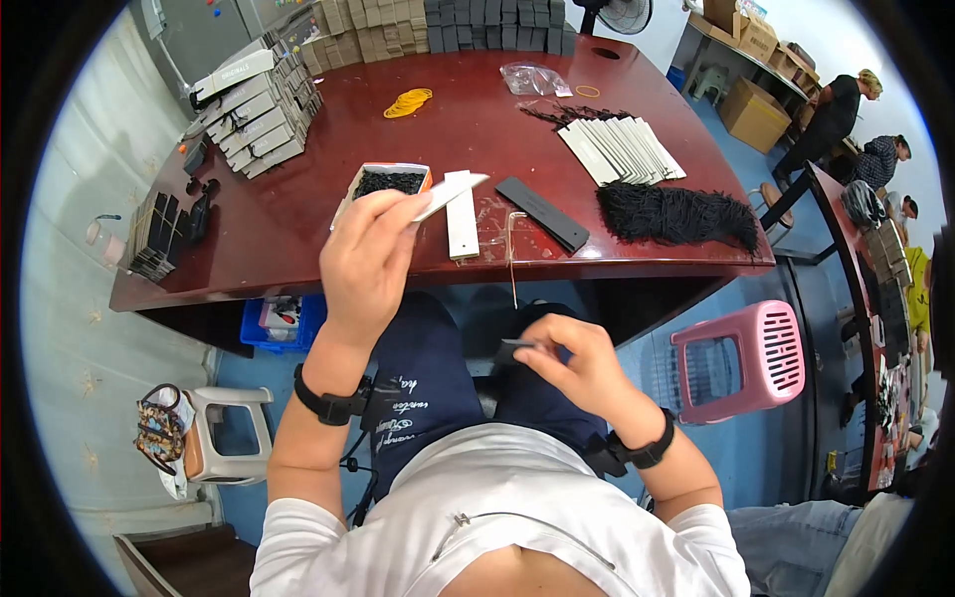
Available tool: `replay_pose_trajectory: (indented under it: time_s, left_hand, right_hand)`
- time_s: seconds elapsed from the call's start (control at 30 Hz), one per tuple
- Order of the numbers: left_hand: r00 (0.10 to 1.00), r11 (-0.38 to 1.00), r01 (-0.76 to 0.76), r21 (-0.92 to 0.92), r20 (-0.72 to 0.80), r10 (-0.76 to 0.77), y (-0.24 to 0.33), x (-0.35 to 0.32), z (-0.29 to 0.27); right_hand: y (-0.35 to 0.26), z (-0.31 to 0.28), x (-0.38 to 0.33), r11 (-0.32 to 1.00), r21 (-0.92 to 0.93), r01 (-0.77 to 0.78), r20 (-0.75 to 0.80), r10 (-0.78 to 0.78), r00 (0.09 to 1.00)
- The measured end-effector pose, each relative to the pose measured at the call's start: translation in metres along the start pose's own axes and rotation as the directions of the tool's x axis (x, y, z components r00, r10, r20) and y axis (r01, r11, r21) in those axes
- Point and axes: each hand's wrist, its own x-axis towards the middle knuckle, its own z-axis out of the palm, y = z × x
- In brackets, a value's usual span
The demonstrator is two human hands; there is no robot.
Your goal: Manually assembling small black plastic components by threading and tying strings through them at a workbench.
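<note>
White strip: raised above the worktop, slanting up to the right. Left hand pinches its near end between thumb and fingers, close by an open box of small black pieces. Right hand sits lower, over the lap, fingers curled, thumb and fingertips closed on a small dark piece. On the worktop: white strips, dark strips beside them; farther right, black cords below fanned pale strips.
</note>
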Motion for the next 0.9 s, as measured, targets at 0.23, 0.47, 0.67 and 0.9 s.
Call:
replay_pose_trajectory:
  time_s: [0.23, 0.47, 0.67, 0.9]
  left_hand:
    - [0.966, 0.928, 0.252, -0.275, 0.022, -0.256, 0.01, -0.02, -0.028]
    - [0.719, 0.445, 0.695, -0.565, 0.543, -0.433, 0.016, -0.058, -0.009]
    - [0.804, 0.717, 0.526, -0.456, 0.543, -0.244, 0.039, -0.063, 0.041]
    - [0.91, 0.873, 0.313, -0.374, 0.383, -0.162, 0.038, -0.068, 0.065]
  right_hand:
    - [0.035, 0.019, 0.011, 0.993, -0.102, -0.059, -0.254, 0.031, 0.967]
    - [0.036, 0.019, 0.015, 0.988, -0.139, -0.066, -0.215, 0.035, 0.976]
    - [0.045, 0.02, 0.039, 0.903, -0.429, 0.012, -0.306, -0.158, 0.939]
    - [0.039, 0.012, 0.046, 0.823, -0.568, 0.002, -0.297, -0.208, 0.932]
